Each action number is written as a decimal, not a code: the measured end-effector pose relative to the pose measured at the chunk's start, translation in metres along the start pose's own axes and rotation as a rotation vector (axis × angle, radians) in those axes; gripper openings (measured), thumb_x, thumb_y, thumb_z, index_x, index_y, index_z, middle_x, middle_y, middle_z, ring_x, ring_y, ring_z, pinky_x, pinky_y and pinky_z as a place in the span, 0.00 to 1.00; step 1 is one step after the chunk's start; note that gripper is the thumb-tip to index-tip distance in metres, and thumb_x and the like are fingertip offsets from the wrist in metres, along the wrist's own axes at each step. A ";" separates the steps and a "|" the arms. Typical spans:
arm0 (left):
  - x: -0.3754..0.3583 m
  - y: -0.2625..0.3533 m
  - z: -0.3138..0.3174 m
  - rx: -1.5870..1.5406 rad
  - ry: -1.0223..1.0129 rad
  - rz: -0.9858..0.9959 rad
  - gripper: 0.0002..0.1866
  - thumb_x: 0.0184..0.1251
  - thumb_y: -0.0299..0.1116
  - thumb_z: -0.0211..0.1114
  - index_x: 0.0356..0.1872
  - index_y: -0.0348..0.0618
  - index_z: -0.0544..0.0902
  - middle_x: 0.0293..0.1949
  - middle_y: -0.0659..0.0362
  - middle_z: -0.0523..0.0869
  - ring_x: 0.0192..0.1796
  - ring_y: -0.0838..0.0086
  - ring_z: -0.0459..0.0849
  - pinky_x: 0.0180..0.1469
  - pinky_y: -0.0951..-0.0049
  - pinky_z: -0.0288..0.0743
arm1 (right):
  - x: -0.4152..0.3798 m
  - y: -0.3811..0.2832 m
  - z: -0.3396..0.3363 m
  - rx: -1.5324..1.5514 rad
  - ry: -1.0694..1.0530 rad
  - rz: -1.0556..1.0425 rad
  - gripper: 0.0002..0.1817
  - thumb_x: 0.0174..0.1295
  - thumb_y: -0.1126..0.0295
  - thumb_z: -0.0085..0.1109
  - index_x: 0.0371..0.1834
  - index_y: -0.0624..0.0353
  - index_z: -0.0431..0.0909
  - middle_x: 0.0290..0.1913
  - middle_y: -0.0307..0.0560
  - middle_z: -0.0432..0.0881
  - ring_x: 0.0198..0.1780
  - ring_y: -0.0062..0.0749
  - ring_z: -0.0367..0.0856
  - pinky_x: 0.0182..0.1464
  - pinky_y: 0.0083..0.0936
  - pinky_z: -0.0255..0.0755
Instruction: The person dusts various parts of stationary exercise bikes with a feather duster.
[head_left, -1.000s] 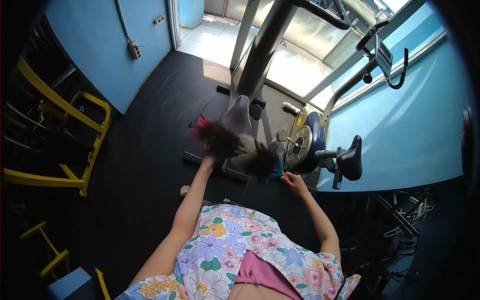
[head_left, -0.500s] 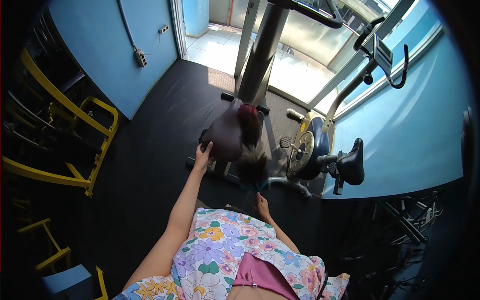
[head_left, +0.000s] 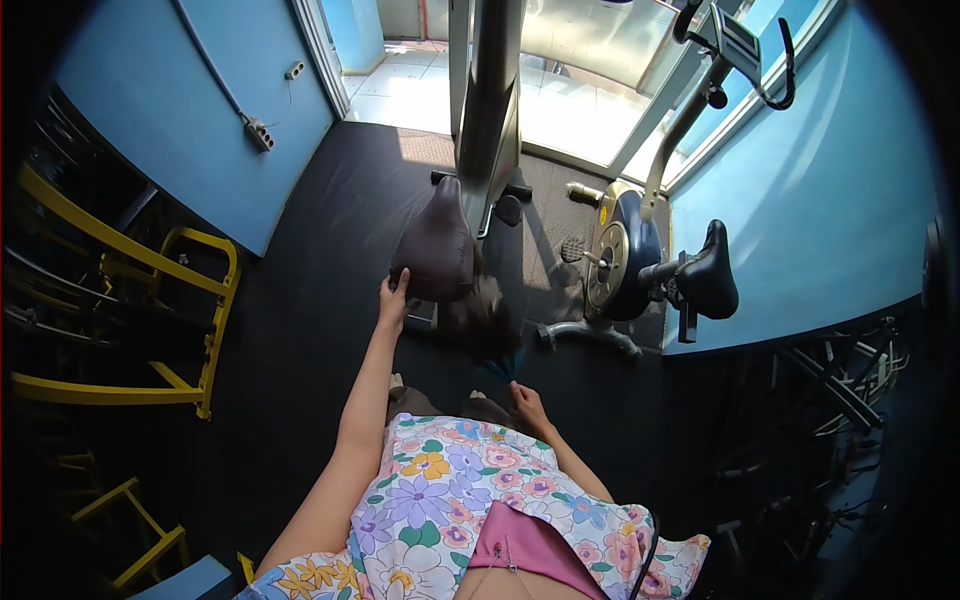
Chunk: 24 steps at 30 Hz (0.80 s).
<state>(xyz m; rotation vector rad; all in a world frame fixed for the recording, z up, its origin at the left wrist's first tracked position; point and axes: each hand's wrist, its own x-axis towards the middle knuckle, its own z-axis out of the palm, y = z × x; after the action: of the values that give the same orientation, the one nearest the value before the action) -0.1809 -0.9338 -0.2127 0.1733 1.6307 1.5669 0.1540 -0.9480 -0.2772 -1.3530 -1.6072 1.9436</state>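
A dark brown exercise bike saddle (head_left: 437, 250) is in front of me, its narrow end pointing away. My left hand (head_left: 394, 300) grips the saddle's rear left edge, thumb on top and fingers mostly hidden below. In my right hand (head_left: 528, 405) is a feather duster (head_left: 486, 322), its dark and pale brown feathers spreading from a teal base. The feathers lie along the saddle's rear right side, their far end hidden by or dark against it. Beyond the saddle rises the bike's grey upright column (head_left: 490, 100).
A second exercise bike (head_left: 622, 250) with a black saddle stands to the right by the blue wall. Yellow-framed gym equipment (head_left: 205, 340) is on the left. Glass doors let sunlight in ahead. A power socket (head_left: 258, 134) hangs on the left wall.
The duster has shifted from over the saddle's right side to lower beside its rear right, and its red feathers no longer show. My left hand stays on the saddle. The view has shifted slightly.
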 end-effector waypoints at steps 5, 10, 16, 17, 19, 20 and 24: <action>0.007 -0.006 -0.005 0.082 0.041 0.027 0.50 0.43 0.61 0.67 0.60 0.37 0.58 0.52 0.52 0.70 0.54 0.63 0.71 0.52 0.60 0.68 | -0.040 0.026 -0.060 -0.334 0.134 -0.152 0.22 0.62 0.54 0.50 0.25 0.66 0.71 0.14 0.41 0.61 0.20 0.16 0.58 0.21 0.22 0.57; 0.005 -0.003 -0.007 0.195 0.174 0.011 0.57 0.35 0.62 0.71 0.61 0.31 0.56 0.55 0.46 0.68 0.57 0.61 0.69 0.61 0.67 0.58 | -0.058 0.030 -0.087 -0.492 0.137 -0.176 0.20 0.61 0.56 0.52 0.23 0.65 0.70 0.13 0.40 0.60 0.18 0.18 0.57 0.21 0.22 0.56; 0.005 -0.008 0.004 0.127 0.476 -0.008 0.57 0.29 0.54 0.78 0.59 0.30 0.59 0.54 0.45 0.70 0.57 0.64 0.69 0.60 0.70 0.59 | 0.030 -0.040 -0.048 -0.588 0.014 -0.300 0.22 0.57 0.51 0.54 0.25 0.63 0.74 0.17 0.56 0.71 0.19 0.46 0.70 0.25 0.31 0.64; 0.012 -0.016 0.001 0.024 0.410 -0.002 0.53 0.30 0.51 0.78 0.58 0.30 0.61 0.53 0.47 0.71 0.55 0.65 0.70 0.59 0.70 0.60 | 0.043 -0.056 -0.038 -0.636 -0.024 -0.291 0.23 0.57 0.49 0.53 0.26 0.62 0.75 0.18 0.56 0.73 0.22 0.49 0.73 0.26 0.33 0.66; 0.002 -0.010 0.008 -0.192 0.320 0.056 0.43 0.33 0.44 0.79 0.52 0.32 0.69 0.50 0.54 0.75 0.52 0.70 0.72 0.57 0.71 0.63 | 0.064 -0.083 -0.011 -0.639 -0.017 -0.355 0.26 0.56 0.44 0.51 0.27 0.60 0.76 0.19 0.54 0.75 0.26 0.50 0.76 0.29 0.36 0.67; 0.002 -0.010 0.008 -0.200 0.326 0.060 0.43 0.33 0.44 0.79 0.52 0.32 0.69 0.50 0.54 0.75 0.52 0.70 0.72 0.57 0.71 0.63 | 0.070 -0.097 0.000 -0.644 -0.023 -0.361 0.26 0.56 0.44 0.51 0.27 0.60 0.76 0.19 0.54 0.75 0.26 0.50 0.76 0.29 0.36 0.67; 0.002 -0.007 0.007 -0.157 0.361 0.023 0.38 0.35 0.42 0.79 0.49 0.33 0.73 0.50 0.57 0.75 0.51 0.72 0.73 0.55 0.73 0.65 | 0.070 -0.117 0.008 -0.707 -0.066 -0.327 0.26 0.55 0.42 0.50 0.28 0.58 0.76 0.21 0.53 0.77 0.28 0.50 0.78 0.30 0.37 0.68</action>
<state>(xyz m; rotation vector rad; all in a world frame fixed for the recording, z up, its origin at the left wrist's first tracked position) -0.1749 -0.9290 -0.2191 -0.1856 1.7688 1.8134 0.0716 -0.8632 -0.2085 -1.1240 -2.5021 1.2821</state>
